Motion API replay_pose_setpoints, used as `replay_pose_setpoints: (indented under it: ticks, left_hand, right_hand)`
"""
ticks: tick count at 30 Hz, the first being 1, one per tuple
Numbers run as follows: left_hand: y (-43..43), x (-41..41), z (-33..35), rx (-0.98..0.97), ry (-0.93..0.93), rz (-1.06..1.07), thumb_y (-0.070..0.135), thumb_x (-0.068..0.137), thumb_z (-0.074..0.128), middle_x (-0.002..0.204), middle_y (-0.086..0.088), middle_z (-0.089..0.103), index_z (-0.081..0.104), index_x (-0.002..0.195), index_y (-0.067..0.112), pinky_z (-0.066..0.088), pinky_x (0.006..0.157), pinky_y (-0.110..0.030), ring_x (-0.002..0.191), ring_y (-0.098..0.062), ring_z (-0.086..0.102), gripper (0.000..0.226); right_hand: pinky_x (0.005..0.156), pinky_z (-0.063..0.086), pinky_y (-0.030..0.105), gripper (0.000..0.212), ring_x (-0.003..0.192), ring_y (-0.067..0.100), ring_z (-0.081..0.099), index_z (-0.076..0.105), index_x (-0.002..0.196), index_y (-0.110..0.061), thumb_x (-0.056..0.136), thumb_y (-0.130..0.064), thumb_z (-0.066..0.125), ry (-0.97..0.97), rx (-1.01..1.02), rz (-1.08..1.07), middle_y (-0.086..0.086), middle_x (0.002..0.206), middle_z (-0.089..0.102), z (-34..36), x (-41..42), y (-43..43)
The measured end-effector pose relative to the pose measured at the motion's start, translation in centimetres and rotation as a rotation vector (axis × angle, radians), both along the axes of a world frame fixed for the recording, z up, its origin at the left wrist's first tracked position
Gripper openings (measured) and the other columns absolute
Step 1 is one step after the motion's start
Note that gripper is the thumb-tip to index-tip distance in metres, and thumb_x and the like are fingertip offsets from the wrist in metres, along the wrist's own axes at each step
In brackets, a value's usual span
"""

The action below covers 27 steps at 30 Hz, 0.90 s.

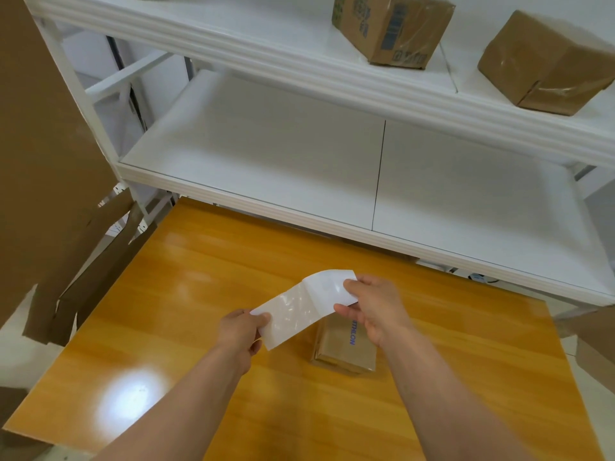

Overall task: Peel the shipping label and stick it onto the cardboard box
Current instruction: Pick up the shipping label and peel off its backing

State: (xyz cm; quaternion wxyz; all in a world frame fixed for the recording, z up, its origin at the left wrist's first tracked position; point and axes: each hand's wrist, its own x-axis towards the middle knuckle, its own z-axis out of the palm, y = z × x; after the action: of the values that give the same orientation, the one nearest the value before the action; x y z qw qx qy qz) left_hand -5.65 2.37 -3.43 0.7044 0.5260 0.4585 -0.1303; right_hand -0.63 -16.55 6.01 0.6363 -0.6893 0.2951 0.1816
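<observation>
A white shipping label [304,306] hangs in the air between both hands, above the orange table [186,294]. It is glossy on the lower left half and curls at the upper right end. My left hand [241,331] pinches its lower left corner. My right hand [372,307] pinches its upper right end with thumb and fingers. Under the label and my right hand a small brown cardboard box [346,347] with blue lettering lies flat on the table, partly hidden by them.
A white shelf rack [299,154] stands behind the table, its low shelf edge overhanging the table's far side. Two taped cardboard boxes [392,28] [545,64] sit on the upper shelf. Large flattened cardboard [50,161] leans at the left.
</observation>
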Motion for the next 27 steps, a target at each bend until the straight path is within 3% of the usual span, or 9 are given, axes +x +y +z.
replay_pose_setpoints:
  ticks: [8,18,23,27]
  left_hand:
    - [0.6,0.0,-2.2,-0.062,0.100,0.026,0.004,0.087,0.070,0.078,-0.010,0.059,0.060,0.088,0.008,0.040,0.054,-0.030,0.063,-0.018,0.050,0.010]
    - [0.8,0.2,-4.3,-0.133,0.200,0.063,0.006,0.084,0.075,0.071,-0.007,0.057,0.062,0.085,0.005,0.039,0.042,-0.020,0.054,-0.015,0.045,0.013]
    - [0.8,0.1,-4.9,-0.135,0.222,0.080,0.004,0.087,0.072,0.081,-0.012,0.061,0.057,0.085,0.004,0.045,0.050,-0.030,0.062,-0.020,0.053,0.015]
    - [0.9,0.2,-5.3,-0.179,0.209,0.115,0.000,0.089,0.067,0.088,-0.015,0.062,0.059,0.099,-0.003,0.051,0.041,-0.027,0.066,-0.023,0.057,0.013]
  right_hand:
    - [0.075,0.063,0.038,0.043,0.090,0.029,0.069,0.053,0.132,-0.009,0.091,-0.007,0.065,0.011,0.035,-0.058,0.014,0.124,0.059,-0.1,0.5,-0.3]
    - [0.073,0.062,0.035,0.044,0.099,0.033,0.067,0.052,0.133,-0.004,0.091,-0.006,0.064,-0.022,0.078,-0.100,0.016,0.124,0.060,-0.1,0.9,-0.4]
    - [0.079,0.062,0.039,0.047,0.103,0.033,0.064,0.051,0.135,-0.007,0.091,-0.007,0.066,-0.038,0.082,-0.109,0.014,0.130,0.055,-0.1,1.0,-0.4]
    - [0.082,0.061,0.040,0.038,0.095,0.028,0.064,0.056,0.128,-0.007,0.091,-0.007,0.066,-0.057,0.076,-0.073,0.012,0.124,0.056,-0.2,0.9,-0.1]
